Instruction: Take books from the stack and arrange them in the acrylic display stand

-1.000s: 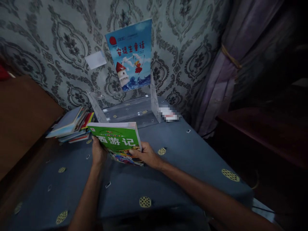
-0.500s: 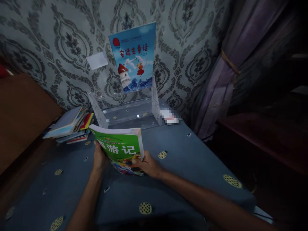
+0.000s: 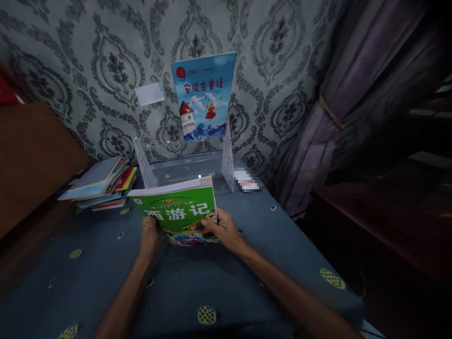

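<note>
A green book [image 3: 183,212] with large white characters and a colourful picture on its cover is held upright above the table, cover towards me. My left hand [image 3: 151,231] grips its left edge; part of the fingers is hidden behind it. At the right edge, my right hand [image 3: 226,228] pinches it with the thumb on the cover. Just behind the book stands a clear plastic rack [image 3: 229,162] with stepped sides. A blue book [image 3: 206,103] with red characters stands upright at the rack's top rear, its cover facing me.
Left of the rack lies an uneven stack of books [image 3: 100,181]. A blurred-out white item [image 3: 247,180] lies right of the rack. The dark blue tablecloth [image 3: 282,263] ends along a slanting right edge. A purple curtain [image 3: 310,160] hangs beyond it, and a brown panel [image 3: 35,160] stands at left.
The green book has turned to face me more squarely and its right side has risen slightly, both hands still on it. The camera view has shifted a little.
</note>
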Demonstrator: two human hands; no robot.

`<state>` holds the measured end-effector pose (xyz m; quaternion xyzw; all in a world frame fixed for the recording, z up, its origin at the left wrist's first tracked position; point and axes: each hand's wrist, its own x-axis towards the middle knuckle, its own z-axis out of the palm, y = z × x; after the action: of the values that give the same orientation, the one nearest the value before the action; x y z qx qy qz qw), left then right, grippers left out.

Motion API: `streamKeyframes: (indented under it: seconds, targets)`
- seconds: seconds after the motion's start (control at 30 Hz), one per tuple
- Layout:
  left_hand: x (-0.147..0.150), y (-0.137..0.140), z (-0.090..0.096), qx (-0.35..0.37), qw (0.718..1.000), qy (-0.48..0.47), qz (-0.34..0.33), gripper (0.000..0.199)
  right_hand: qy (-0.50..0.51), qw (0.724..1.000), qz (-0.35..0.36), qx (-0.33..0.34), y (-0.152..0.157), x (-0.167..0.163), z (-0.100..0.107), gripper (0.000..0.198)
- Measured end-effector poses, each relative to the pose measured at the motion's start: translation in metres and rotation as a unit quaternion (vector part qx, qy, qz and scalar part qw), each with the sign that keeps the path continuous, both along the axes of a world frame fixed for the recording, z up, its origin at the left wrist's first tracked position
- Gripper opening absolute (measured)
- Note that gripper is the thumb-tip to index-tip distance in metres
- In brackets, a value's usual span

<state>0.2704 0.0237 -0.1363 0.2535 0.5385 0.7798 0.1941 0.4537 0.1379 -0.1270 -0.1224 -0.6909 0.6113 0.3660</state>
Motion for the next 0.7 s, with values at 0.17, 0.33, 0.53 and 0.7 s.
streamKeyframes:
  seconds: [0.17, 0.33, 0.53, 0.7]
  targets:
    - [-0.005, -0.003, -0.008, -0.032, 0.997, 0.005, -0.064, 0.051, 0.001, 1.000, 0.008, 0.000, 0.014, 0.000, -0.006, 0.053]
    - [-0.003, -0.007, 0.002, -0.068, 0.992, 0.039, -0.101, 0.043, -0.022, 1.000, 0.019, -0.004, 0.021, 0.003, -0.007, 0.057]
    - [0.002, -0.009, 0.013, -0.085, 0.991, 0.042, -0.097, 0.042, -0.063, 0.997, 0.044, -0.011, 0.024, 0.008, -0.003, 0.048]
    - [0.003, -0.009, 0.014, -0.091, 0.989, 0.046, -0.109, 0.040, -0.105, 0.993, 0.054, -0.009, 0.027, 0.015, 0.006, 0.045]
